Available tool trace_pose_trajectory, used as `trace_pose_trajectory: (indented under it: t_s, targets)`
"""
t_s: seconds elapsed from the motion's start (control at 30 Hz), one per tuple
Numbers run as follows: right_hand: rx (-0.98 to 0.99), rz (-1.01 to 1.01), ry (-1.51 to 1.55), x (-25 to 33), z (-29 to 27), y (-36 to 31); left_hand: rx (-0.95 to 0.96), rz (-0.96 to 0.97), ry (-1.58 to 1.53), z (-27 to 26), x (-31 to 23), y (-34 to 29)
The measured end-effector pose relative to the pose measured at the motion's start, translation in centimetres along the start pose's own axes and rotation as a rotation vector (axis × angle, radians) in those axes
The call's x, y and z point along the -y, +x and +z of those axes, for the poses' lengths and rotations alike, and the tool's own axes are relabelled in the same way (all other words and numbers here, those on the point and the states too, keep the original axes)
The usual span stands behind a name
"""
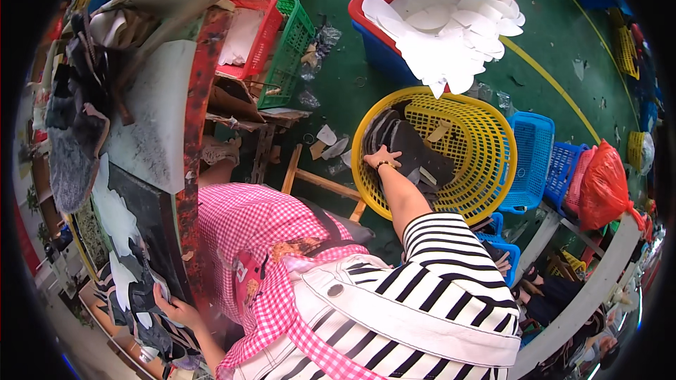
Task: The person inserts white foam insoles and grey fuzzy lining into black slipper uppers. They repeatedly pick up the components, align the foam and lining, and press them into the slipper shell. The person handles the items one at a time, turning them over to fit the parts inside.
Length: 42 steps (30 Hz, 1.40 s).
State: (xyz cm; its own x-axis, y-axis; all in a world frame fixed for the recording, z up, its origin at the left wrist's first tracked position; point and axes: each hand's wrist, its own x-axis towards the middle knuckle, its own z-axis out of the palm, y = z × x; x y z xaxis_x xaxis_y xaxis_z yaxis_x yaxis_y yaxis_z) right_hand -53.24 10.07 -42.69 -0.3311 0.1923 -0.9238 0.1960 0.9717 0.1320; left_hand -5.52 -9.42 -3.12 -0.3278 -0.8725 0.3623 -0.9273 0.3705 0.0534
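Note:
My right hand (382, 160) reaches into a large yellow plastic basket (508, 148). Its fingers are spread over the edge of a stack of dark grey flat pieces (405, 144), which look like cut fabric or felt. At the lower left, my left hand (179, 312) is by the worktable edge, its fingers closed near a small pale-and-grey piece (162, 285). What exactly it grips is hard to make out. Dark and white cut scraps (121, 274) lie along the table beside that hand.
Beyond the yellow basket, a red basket (359, 1) overflows with white rounded cut pieces (451, 35). Blue baskets (529, 162) and a red plastic bag (604, 186) stand to the right. A red-edged table (201, 98) with heaped fabric is on the left, near a wooden frame (327, 183).

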Motion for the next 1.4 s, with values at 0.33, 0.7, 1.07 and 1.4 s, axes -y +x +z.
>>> trace_pose_trajectory:
  t_s: [0.33, 0.7, 1.07, 1.4]
  targets:
    - [-0.092, -0.112, -0.011, -1.8, -3.0, 6.1, 0.023, 0.0, 0.109, -0.1, -0.6, 0.9]
    - [-0.467, -0.177, 0.04, -27.5, -19.5, 3.3, -0.007, 0.124, -0.009, 0.1, 0.0, 1.8]
    - [-0.338, -1.0, -0.358, -12.6, -35.1, -35.0, -0.175, 0.285, -0.356, -2.3, -3.1, 2.3]
    - [-0.642, -2.372, -0.438, 8.3, -26.6, -79.2, -0.383, 0.745, -1.28, -13.9, -14.5, 21.2]
